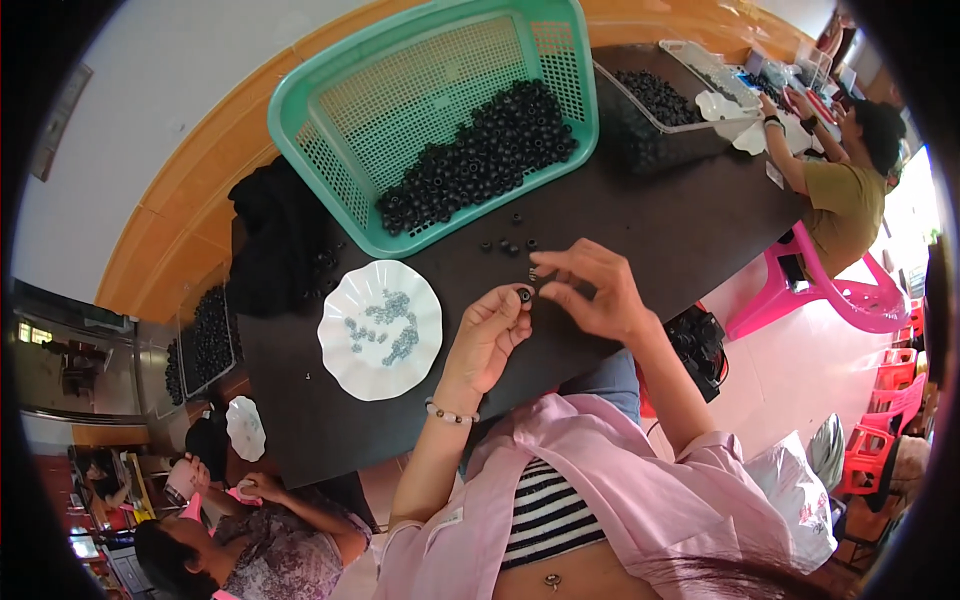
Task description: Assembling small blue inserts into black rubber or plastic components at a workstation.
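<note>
Over the table's near edge, my left hand [492,328] pinches a small round black part [524,295] with a hole in its face. Close by on the right, my right hand [598,290] is curled, thumb and forefinger around a tiny coil-like piece [533,274], seemingly a small spring, just above the black part. A white scalloped plate [340,362] left of my hands carries many small pale, shiny pieces [396,308]. Several loose black parts [507,246] lie beyond my fingertips. Behind them, a tilted green mesh basket [425,240] contains a heap of similar black parts [480,150].
Black cloth [272,240] lies left of the basket. A clear bin [690,127] of black parts stands at the back right, near a seated person [845,200] on a pink chair [790,285]. Another person [270,540] sits at lower left by a second white plate [246,428].
</note>
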A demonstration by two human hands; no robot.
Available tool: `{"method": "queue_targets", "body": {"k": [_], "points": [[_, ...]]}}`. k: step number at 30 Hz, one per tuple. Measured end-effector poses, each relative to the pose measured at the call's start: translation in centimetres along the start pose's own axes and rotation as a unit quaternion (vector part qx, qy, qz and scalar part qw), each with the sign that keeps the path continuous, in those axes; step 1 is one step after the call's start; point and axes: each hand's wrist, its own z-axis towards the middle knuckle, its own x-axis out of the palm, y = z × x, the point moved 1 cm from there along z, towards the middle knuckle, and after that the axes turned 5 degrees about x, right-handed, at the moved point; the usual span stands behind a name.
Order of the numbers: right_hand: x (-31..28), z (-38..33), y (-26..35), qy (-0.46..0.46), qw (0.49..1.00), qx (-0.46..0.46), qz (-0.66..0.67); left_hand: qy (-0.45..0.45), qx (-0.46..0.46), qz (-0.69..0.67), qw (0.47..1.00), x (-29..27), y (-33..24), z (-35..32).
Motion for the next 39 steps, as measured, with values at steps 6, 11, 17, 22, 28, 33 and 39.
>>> {"method": "queue_targets", "body": {"k": [6,11,17,22,28,33,39], "points": [[0.5,3.9,-3.9,0.008,0.993,0.113,-0.044,0.059,0.014,-0.049,0.997,-0.5,-0.5,1.3],[2.2,7.4,-5.0,0.050,0.992,0.091,-0.070,0.129,0.018,-0.132,0.983,-0.6,-0.2,1.4],[7.0,11.6,-5.2,0.117,0.986,-0.038,-0.111,0.121,0.034,-0.186,0.975,-1.2,-0.7,1.6],[10.8,13.9,-6.1,0.167,0.970,-0.101,-0.143,0.125,0.048,-0.211,0.968,-1.6,-1.0,1.9],[12.8,15.0,-6.4,0.191,0.952,-0.139,-0.195,0.131,0.049,-0.222,0.965,-2.0,-0.9,2.1],[13.4,15.1,-6.4,0.195,0.939,-0.143,-0.244,0.118,0.053,-0.218,0.967,-1.9,-0.9,2.2],[14.0,15.3,-6.4,0.186,0.940,-0.148,-0.244,0.115,0.049,-0.234,0.964,-2.3,-0.9,2.3]]}}
